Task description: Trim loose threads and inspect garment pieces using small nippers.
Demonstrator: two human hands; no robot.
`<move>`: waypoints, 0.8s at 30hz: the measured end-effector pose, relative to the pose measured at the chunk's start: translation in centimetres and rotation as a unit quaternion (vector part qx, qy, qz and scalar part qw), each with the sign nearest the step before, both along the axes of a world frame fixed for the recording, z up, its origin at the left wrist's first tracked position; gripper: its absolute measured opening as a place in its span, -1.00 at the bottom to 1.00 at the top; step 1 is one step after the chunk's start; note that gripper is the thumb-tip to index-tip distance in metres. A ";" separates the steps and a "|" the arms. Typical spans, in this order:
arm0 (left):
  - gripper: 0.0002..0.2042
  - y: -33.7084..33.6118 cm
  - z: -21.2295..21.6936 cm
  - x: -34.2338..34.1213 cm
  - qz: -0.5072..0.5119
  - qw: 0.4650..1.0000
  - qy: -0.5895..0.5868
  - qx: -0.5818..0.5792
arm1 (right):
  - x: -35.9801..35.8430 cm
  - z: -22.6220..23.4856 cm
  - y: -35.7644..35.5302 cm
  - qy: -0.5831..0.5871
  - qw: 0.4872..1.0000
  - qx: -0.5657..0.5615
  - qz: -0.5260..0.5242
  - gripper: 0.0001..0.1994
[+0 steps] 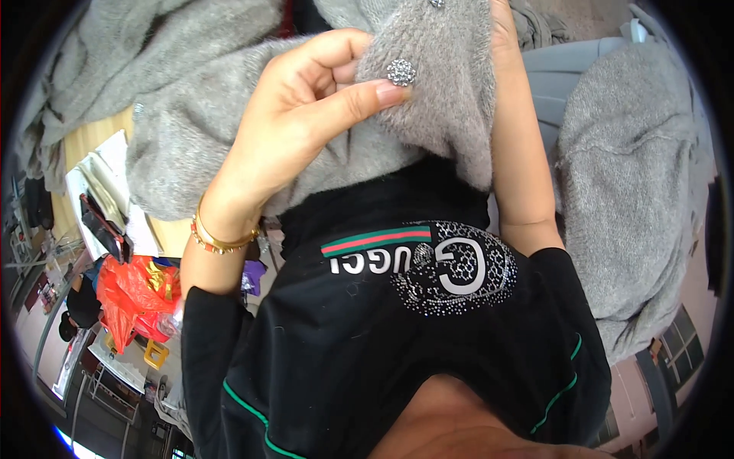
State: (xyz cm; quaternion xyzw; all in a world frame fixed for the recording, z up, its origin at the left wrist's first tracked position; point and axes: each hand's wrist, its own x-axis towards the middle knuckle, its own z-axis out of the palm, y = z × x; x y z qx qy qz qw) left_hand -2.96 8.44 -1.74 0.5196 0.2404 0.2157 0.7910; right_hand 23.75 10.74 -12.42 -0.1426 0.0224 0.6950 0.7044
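Note:
A fuzzy grey knit garment [451, 107] hangs raised in front of my chest. My left hand [306, 107], with a gold bracelet [222, 243] on its wrist, pinches the garment's edge; the thumb lies flat just under a round sparkly button [401, 73]. A second such button [436, 3] shows at the top rim of the picture. Along the garment's right side is my right hand [501, 27], partly cut off by the picture's top, with its fingers hidden behind the knit.
More grey knitwear [176, 153] is heaped over a wooden table on the left. Beside it lie white papers [115, 176] and a dark phone-like object [105, 227]. Red plastic bags [134, 298] sit lower left. Another grey knit piece [627, 176] drapes at right. A person [80, 306] is farther off.

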 end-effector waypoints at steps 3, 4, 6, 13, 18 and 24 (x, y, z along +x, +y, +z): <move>-0.69 1.6 1.9 -2.4 0.055 0.996 -0.070 0.025 | -4.3 6.9 2.5 0.094 0.995 0.026 0.025 -0.81; -0.67 2.4 2.3 -3.3 0.092 0.988 -0.114 0.052 | -5.7 9.8 3.0 0.090 0.996 0.023 -0.005 -0.81; -0.66 3.9 4.9 -4.8 0.152 0.969 -0.190 0.033 | -5.2 11.3 5.0 -0.055 0.998 0.034 0.027 -0.77; -0.53 6.9 12.3 -12.2 0.245 0.851 -0.012 0.464 | -9.5 15.9 6.9 -0.269 0.959 0.076 -0.044 -0.72; -0.72 10.0 5.9 -9.4 0.269 0.928 -0.052 0.251 | -10.2 15.4 7.6 -0.334 0.936 0.102 -0.041 -0.72; -0.83 6.3 0.8 -0.8 0.190 0.978 0.023 -0.084 | -4.4 5.6 2.9 -0.683 0.721 -0.029 -0.111 -0.82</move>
